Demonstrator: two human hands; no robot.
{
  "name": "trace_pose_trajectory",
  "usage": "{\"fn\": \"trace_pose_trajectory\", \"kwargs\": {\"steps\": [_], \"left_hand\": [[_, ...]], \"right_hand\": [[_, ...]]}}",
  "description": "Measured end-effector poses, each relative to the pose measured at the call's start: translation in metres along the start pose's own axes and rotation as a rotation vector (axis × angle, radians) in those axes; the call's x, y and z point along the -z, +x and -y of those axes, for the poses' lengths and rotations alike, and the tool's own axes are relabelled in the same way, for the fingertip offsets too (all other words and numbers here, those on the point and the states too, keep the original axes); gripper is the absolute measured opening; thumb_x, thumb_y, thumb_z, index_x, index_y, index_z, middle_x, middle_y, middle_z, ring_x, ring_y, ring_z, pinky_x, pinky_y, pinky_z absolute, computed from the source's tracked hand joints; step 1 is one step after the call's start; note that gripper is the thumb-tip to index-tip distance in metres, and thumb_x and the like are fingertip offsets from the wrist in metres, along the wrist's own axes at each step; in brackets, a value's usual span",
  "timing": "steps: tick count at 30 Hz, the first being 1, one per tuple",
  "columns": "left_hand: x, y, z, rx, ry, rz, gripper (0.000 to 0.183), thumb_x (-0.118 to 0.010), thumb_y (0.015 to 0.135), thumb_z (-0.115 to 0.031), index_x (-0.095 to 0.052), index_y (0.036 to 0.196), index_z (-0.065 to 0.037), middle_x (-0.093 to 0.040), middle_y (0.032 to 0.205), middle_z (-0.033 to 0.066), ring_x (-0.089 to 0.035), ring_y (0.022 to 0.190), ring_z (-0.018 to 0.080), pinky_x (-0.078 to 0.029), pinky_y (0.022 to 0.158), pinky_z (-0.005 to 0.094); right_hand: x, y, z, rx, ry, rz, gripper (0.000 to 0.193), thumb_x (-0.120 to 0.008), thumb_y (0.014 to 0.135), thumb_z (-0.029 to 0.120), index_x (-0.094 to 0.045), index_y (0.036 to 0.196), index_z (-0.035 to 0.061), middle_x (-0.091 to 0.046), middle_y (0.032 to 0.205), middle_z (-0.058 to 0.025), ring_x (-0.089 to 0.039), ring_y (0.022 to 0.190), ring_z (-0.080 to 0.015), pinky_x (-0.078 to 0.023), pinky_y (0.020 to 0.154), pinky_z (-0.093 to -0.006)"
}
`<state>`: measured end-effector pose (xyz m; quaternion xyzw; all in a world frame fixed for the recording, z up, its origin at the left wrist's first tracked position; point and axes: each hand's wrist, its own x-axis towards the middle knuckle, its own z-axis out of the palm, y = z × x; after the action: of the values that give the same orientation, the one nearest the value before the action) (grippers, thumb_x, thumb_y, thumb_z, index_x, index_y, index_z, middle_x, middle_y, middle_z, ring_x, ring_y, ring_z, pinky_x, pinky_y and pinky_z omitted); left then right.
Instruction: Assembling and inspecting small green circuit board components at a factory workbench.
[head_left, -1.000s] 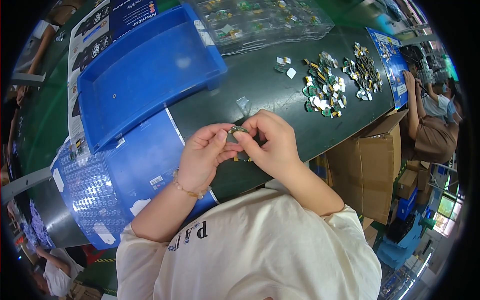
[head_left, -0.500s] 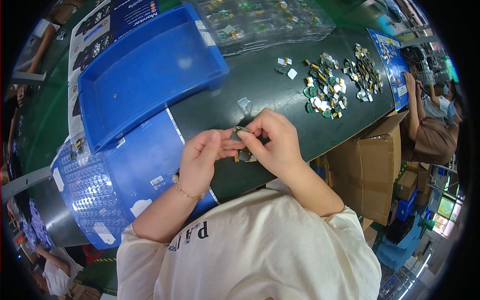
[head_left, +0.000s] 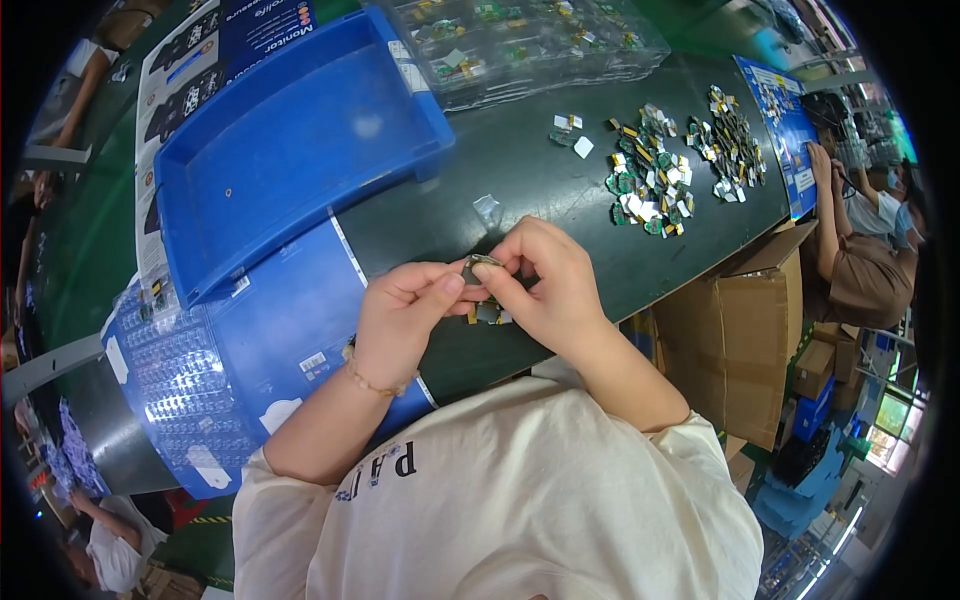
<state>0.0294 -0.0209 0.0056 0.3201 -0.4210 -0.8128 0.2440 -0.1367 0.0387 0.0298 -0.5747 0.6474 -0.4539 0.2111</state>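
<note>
Over the near part of the dark green table, my left hand (head_left: 408, 308) and my right hand (head_left: 545, 272) meet around a small electronic module (head_left: 484, 260) with a dark, flat face. My right thumb and fingers pinch its upper end. The left thumb and fingertips close on its left side, and the fingers cover much of it. Just below lie several similar small modules (head_left: 489, 313) with yellow and grey parts, partly hidden by my hands. A small piece of clear film (head_left: 488, 208) is on the table beyond my fingers.
At the far left stands a blue tray (head_left: 300, 215) with a tiny ring in it. Clear blister trays (head_left: 540, 75) of circuit parts are at the back. Two heaps of small circuit boards (head_left: 650, 175) lie to the right. A cardboard box (head_left: 725, 350) stands beside the table; co-workers sit farther off.
My left thumb has come down and to the right, pressing nearer the module's edge. The right hand keeps its pinch in nearly the same place.
</note>
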Motion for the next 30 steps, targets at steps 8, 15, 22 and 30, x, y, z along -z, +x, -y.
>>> {"fn": "trace_pose_trajectory", "kwargs": {"steps": [8,15,22,30], "left_hand": [[-0.004,-0.002,0.001,-0.092,0.038,-0.019,0.013,-0.056,0.090,-0.006,-0.060,0.101,0.001,-0.066,0.096,0.0099,-0.065,0.088,0.0163,-0.051,0.075,0.0246],[0.005,0.002,0.003,-0.055,-0.136,0.033,0.010,-0.055,0.092,-0.010,-0.059,0.096,-0.002,-0.066,0.093,0.0085,-0.065,0.085,0.0154,-0.051,0.073,0.0244],[0.003,0.003,-0.002,0.072,-0.244,-0.064,0.015,-0.054,0.093,-0.015,-0.059,0.098,-0.002,-0.065,0.098,0.0089,-0.065,0.087,0.0171,-0.052,0.075,0.0251],[0.000,-0.001,0.001,-0.049,-0.298,-0.040,0.020,-0.054,0.092,-0.011,-0.059,0.108,0.000,-0.063,0.103,0.0097,-0.064,0.090,0.0187,-0.053,0.078,0.0275]], "right_hand": [[-0.003,-0.003,-0.002,-0.152,0.114,0.044,0.015,-0.069,0.078,0.007,-0.054,0.079,0.0035,-0.050,0.070,-0.0008,-0.047,0.056,-0.0062,-0.038,0.050,-0.0202],[-0.010,-0.003,0.000,-0.498,0.558,0.187,0.015,-0.069,0.079,0.013,-0.058,0.084,0.0042,-0.052,0.071,0.0005,-0.047,0.057,-0.0067,-0.038,0.051,-0.0208],[-0.009,0.002,-0.005,-0.216,0.226,0.097,0.016,-0.069,0.080,0.009,-0.057,0.088,0.0027,-0.053,0.076,0.0020,-0.045,0.062,-0.0035,-0.038,0.056,-0.0182],[-0.005,-0.001,-0.004,0.071,0.131,-0.108,0.016,-0.075,0.069,0.007,-0.064,0.080,0.0076,-0.057,0.078,-0.0020,-0.052,0.067,-0.0133,-0.042,0.059,-0.0255]]}}
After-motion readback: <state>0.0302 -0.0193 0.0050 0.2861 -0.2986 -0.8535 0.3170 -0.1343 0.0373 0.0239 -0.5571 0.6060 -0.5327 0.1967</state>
